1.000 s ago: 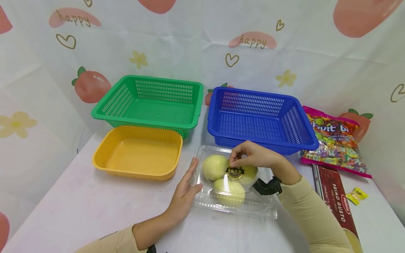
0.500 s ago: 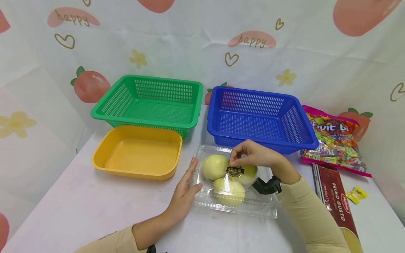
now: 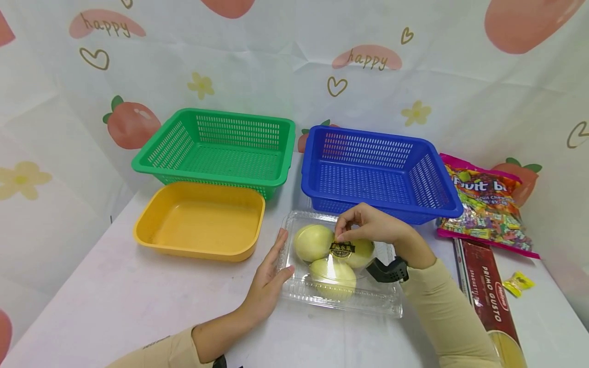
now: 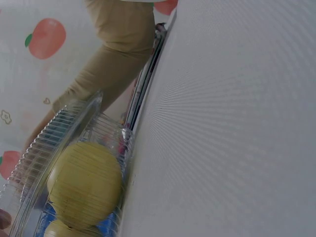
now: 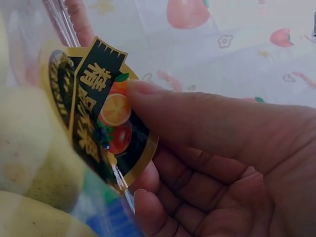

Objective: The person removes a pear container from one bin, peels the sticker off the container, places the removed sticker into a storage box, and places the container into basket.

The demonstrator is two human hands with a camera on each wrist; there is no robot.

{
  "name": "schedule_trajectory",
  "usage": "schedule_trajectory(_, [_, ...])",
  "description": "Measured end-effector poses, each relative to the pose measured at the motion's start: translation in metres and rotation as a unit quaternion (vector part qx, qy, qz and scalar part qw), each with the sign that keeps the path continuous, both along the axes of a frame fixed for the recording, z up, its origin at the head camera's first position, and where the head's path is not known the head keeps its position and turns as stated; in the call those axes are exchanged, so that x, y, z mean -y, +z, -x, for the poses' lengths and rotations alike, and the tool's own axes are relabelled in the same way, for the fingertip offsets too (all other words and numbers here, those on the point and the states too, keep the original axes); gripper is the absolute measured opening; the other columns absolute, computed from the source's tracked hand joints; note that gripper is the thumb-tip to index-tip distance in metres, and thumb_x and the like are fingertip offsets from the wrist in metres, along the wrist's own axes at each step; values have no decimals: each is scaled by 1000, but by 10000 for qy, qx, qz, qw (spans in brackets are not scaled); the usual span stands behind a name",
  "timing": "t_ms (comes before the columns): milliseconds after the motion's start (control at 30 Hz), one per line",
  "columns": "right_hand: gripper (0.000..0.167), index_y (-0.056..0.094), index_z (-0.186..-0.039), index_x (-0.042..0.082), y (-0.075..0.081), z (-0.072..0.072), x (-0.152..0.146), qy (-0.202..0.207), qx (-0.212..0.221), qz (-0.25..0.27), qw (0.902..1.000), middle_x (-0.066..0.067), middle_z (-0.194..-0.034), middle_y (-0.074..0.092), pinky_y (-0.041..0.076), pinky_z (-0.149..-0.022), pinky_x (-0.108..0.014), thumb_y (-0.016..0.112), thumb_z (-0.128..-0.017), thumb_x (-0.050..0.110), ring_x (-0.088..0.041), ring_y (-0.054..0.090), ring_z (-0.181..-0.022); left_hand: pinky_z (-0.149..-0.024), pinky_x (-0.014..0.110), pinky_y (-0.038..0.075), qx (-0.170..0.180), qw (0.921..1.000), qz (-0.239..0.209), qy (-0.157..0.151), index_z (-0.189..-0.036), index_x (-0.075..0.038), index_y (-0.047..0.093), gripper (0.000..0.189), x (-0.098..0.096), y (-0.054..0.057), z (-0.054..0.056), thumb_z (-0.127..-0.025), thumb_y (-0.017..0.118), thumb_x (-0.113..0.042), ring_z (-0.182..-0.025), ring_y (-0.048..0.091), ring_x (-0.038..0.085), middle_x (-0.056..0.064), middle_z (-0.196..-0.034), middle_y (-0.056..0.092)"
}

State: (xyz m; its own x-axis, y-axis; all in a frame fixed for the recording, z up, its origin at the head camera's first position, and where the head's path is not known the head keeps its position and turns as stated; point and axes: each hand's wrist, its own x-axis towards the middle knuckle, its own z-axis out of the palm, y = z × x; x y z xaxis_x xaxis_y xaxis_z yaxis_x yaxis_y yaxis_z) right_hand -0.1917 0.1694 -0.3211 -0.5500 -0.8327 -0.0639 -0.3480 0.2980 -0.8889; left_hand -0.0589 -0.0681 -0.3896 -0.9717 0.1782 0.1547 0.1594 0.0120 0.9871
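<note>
A clear plastic clamshell box point(image 3: 377, 301) with several pale yellow-green round fruits point(image 3: 333, 278) inside lies on the table, its lid down. My left hand point(image 3: 264, 286) rests along its left side, fingers straight and thumb over the lid's edge. With thumb and curled index finger, my right hand point(image 3: 368, 225) pinches the edge of a black-and-gold sticker point(image 5: 106, 113) on the lid. Up close in the right wrist view, the sticker's pinched side bends away from the rest. The left wrist view shows the box's ridged side and a fruit point(image 4: 86, 182) through it.
Behind the box stands a blue basket point(image 3: 382, 204), with a green basket point(image 3: 221, 176) left of it. A yellow basin point(image 3: 198, 248) sits at left. Right are a candy bag point(image 3: 488, 204), a red spaghetti box point(image 3: 490, 286) and a small yellow-wrapped sweet point(image 3: 519, 283).
My right forearm and elbow have shifted slightly left, while the fingers stay at the sticker. My left hand and the box hold their places.
</note>
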Motion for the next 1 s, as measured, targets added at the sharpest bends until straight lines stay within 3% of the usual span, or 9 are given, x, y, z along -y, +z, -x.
schedule_trajectory(67, [8, 67, -84, -3, -1, 0, 0, -16, 13, 42, 10000, 4, -77, 64, 47, -68, -21, 65, -84, 4, -8, 53, -71, -115, 37, 5, -26, 10000, -4, -2, -149, -7, 17, 64, 0, 0, 0, -91, 44, 0, -146, 1, 24, 7, -158, 6])
schedule_trajectory(200, [8, 67, -84, -3, -2, 0, -1, -34, 34, 114, 9999, 5, -77, 64, 47, -67, -21, 65, -84, 4, -9, 54, -72, -115, 37, 5, -21, 10000, -10, -6, -149, -7, 17, 64, 0, 0, 0, -91, 44, 1, -146, 1, 24, 7, -158, 6])
schedule_trajectory(300, [8, 67, -84, -5, -3, 0, -2, -30, 71, 191, 9998, 6, -78, 65, 48, -68, -22, 65, -84, 3, -9, 55, -73, -115, 32, 5, -31, 10000, -18, -11, -149, -6, 17, 64, 0, 0, 0, -91, 44, 1, -146, 1, 23, 7, -158, 5])
schedule_trajectory(533, [10, 67, -84, -7, -4, 0, -4, -131, 235, 384, 9989, 7, -80, 67, 50, -73, -24, 65, -83, 2, -10, 58, -77, -110, 8, 8, -155, 9999, -13, -32, -149, -7, 18, 64, 0, -1, 0, -91, 43, 2, -146, 1, 24, 8, -158, 5])
schedule_trajectory(1000, [5, 69, -83, 1, -7, 0, -7, -49, 339, 791, 9963, 2, -81, 68, 51, -76, -25, 65, -83, 1, -10, 60, -79, -109, 5, 8, -73, 10000, 1, -17, -149, -8, 17, 64, 0, -1, 0, -91, 44, 1, -146, 2, 22, 6, -158, 5])
